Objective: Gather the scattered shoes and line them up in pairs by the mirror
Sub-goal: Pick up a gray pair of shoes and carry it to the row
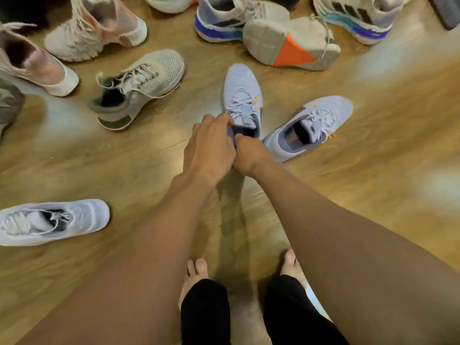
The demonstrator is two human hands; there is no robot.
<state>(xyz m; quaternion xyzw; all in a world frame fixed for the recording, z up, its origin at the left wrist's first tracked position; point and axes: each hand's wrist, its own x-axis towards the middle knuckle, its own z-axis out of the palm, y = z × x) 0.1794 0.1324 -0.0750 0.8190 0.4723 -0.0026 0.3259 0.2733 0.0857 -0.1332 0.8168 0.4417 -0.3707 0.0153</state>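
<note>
A lavender sneaker lies in the middle of the wooden floor, toe pointing away from me. Both hands grip its heel collar: my left hand on the left side, my right hand at the back. Its lavender mate rests just to the right, toe angled to the upper right, heel close to my right hand. No mirror is in view.
Scattered around are a grey mesh sneaker, two pink-white knit sneakers, a white shoe at left, a tipped shoe with an orange sole patch, and blue-soled trainers. My bare feet stand below.
</note>
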